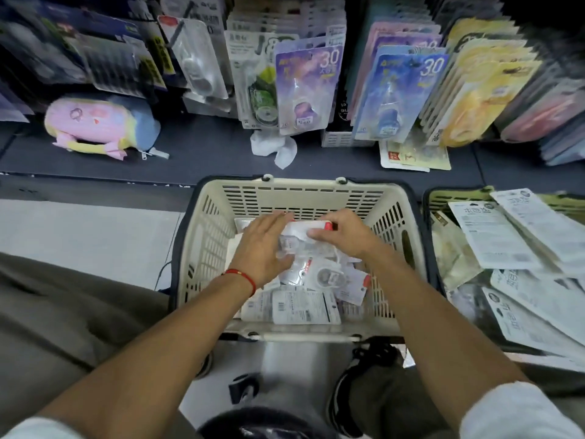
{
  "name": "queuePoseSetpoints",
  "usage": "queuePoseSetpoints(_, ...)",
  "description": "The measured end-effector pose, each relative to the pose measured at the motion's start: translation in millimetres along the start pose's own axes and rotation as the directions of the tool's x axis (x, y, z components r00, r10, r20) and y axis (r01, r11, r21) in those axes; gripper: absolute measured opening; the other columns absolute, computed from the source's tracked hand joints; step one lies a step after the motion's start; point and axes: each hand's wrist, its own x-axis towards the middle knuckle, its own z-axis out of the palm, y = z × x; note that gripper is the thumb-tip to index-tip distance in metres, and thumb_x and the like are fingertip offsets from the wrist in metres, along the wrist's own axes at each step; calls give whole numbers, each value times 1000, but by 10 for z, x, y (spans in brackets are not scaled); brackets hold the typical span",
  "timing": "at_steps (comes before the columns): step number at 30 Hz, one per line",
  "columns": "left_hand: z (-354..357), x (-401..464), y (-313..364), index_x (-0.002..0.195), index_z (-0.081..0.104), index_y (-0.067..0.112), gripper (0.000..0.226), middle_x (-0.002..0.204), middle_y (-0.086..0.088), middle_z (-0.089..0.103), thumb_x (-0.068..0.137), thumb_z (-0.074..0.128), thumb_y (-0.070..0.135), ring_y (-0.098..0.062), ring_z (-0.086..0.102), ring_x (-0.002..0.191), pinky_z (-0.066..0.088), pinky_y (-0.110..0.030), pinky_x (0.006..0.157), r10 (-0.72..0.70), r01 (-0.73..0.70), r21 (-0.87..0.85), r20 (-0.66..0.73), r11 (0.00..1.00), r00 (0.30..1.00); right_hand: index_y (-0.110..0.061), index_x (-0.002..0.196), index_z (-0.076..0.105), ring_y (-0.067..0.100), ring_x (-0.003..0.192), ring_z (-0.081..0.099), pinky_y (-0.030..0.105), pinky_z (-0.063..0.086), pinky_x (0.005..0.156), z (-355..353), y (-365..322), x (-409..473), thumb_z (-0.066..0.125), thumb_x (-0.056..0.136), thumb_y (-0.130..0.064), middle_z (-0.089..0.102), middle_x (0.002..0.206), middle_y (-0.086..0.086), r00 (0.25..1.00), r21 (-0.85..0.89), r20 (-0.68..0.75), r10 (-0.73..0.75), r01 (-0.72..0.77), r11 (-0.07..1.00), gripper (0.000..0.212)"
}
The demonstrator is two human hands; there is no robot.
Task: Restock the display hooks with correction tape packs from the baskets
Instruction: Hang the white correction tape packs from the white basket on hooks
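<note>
Both hands are down in the cream basket (202, 236), on the loose heap of correction tape packs (304, 307) that fills its bottom. The right hand (340, 231) has its fingers curled round the edge of one white pack with a red corner (311, 228), thumb pressed on its face. The left hand (261, 245), a red string at its wrist, lies flat on the heap with fingers straight and close together. Just right of this basket stands a green basket (443, 198) piled with larger packs. Beyond, on the dark shelf (205, 153), packs hang on display hooks (308, 87), with a pink plush pouch (95, 123) to the left.
</note>
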Motion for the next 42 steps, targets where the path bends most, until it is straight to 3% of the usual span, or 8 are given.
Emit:
queuePoseSetpoints(6,45,-115,-61,129,63,20,36,118,-5,67,95,73,26,-29,62,115,49,-35,89,-203,208,-87,64,974,977,-24,115,75,20,103,72,45,59,99,164,284,-94,68,94,-58,76,112,0,983,228,17,181,-180,957,41)
queuePoseSetpoints(10,14,-241,-258,136,58,23,41,120,-5,68,97,69,21,-28,64,109,50,-32,84,-354,363,-294,83,884,931,-8,139,53,33,122,61,41,51,99,370,880,-156,59,103,-33,62,133,16,914,-631,-112,389,-368,683,45)
queuePoseSetpoints(13,-48,-245,-366,127,62,26,35,113,-2,68,94,73,16,-22,65,97,48,-25,69,-416,414,-439,97,797,904,-9,142,47,34,123,62,42,52,97,461,1033,-188,62,99,-21,63,134,15,917,-801,-70,393,-286,525,47)
queuePoseSetpoints(21,-147,-114,-309,132,63,22,36,113,-2,67,98,63,9,-7,63,82,44,-7,45,-461,409,-593,72,693,885,-31,110,73,11,96,63,30,52,84,-225,409,-301,80,90,-15,67,106,-10,988,-243,-59,140,-150,958,26)
queuePoseSetpoints(27,-118,-126,-135,125,65,25,25,109,2,70,106,55,37,-3,66,78,47,-22,58,-395,353,-619,75,702,916,-18,103,81,10,84,74,23,60,78,-233,-179,-282,82,89,-9,80,90,-1,991,106,129,35,-49,993,17)
queuePoseSetpoints(34,-16,-253,-272,125,60,20,61,118,-2,71,74,92,10,-24,67,110,55,-41,97,-367,448,-564,258,694,894,-5,106,73,20,93,67,37,59,90,464,27,-68,85,87,-13,73,100,5,966,276,-224,125,-60,959,24)
queuePoseSetpoints(39,-97,-211,-421,117,62,20,46,108,0,70,81,85,3,-26,64,109,51,-32,79,-552,496,-728,194,473,811,-15,128,67,23,113,65,38,53,100,640,657,-265,70,99,-22,68,128,6,944,-507,103,313,-221,833,30)
queuePoseSetpoints(42,-99,-163,-378,121,62,21,48,108,2,69,81,82,2,-23,64,103,49,-30,75,-583,467,-795,181,388,792,-16,127,65,23,114,65,34,53,94,717,747,-328,70,96,-15,68,130,6,934,-520,154,323,-202,830,32)
